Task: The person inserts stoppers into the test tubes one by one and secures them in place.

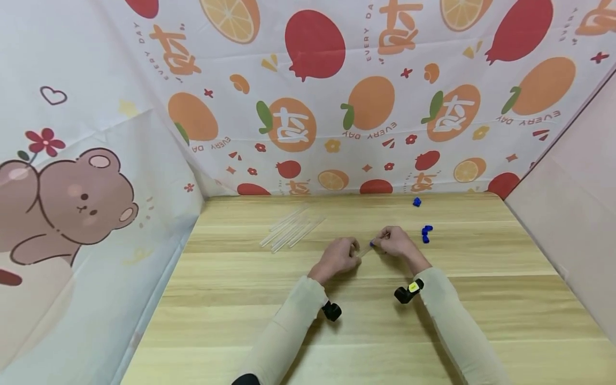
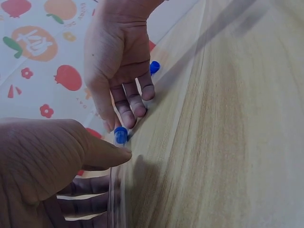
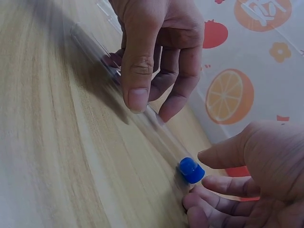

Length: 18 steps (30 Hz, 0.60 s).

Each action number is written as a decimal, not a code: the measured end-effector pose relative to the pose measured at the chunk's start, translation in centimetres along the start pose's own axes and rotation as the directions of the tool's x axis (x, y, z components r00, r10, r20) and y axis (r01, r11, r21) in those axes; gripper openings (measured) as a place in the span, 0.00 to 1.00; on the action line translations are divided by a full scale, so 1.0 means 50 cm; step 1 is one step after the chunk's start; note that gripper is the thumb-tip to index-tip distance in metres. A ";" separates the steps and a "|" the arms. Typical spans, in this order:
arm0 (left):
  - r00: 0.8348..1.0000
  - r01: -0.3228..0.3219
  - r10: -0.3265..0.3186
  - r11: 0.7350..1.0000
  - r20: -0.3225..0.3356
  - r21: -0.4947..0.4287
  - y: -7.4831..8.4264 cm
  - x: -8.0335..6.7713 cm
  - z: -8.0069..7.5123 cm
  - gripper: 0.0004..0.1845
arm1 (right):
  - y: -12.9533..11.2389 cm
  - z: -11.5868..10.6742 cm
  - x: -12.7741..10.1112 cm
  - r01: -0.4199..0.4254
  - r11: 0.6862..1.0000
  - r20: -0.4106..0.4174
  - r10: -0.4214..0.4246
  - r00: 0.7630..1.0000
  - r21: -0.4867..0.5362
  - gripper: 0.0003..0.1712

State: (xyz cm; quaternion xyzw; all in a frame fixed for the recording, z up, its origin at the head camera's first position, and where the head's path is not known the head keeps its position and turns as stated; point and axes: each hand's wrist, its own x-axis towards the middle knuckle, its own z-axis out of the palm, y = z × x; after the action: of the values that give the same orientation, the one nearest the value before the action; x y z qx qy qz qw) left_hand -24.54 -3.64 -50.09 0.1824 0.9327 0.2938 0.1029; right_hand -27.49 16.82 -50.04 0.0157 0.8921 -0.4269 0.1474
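Observation:
My left hand (image 1: 339,255) grips a clear test tube (image 3: 159,130) between thumb and fingers, tilted low over the wooden table. At the tube's end sits a blue cap (image 3: 191,171), also visible in the left wrist view just beyond my left thumb. Facing that end is my right hand (image 1: 395,242), its thumb and forefinger spread a little at the cap, with the tips right beside it. The other right fingers are loosely bent close to the tabletop. Several more clear tubes (image 1: 291,230) lie side by side left of my hands.
Loose blue caps (image 1: 425,233) lie right of my right hand, and another small blue cluster (image 1: 417,202) is near the table's back edge. A fruit-print cloth (image 1: 337,107) hangs behind the wooden table (image 1: 216,321); a bear-print cloth (image 1: 72,214) stands at the left.

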 end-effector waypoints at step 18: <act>0.999 0.038 -0.037 0.998 0.015 -0.041 0.003 0.010 -0.020 0.18 | -0.008 -0.024 0.006 -0.025 0.999 0.030 0.024 0.999 0.029 0.13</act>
State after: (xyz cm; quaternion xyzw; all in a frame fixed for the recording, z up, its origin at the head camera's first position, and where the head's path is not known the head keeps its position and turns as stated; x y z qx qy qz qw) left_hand -25.26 -3.85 -49.27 0.1649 0.9289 0.3095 0.1189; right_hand -28.15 17.46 -49.08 0.0223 0.8832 -0.4383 0.1654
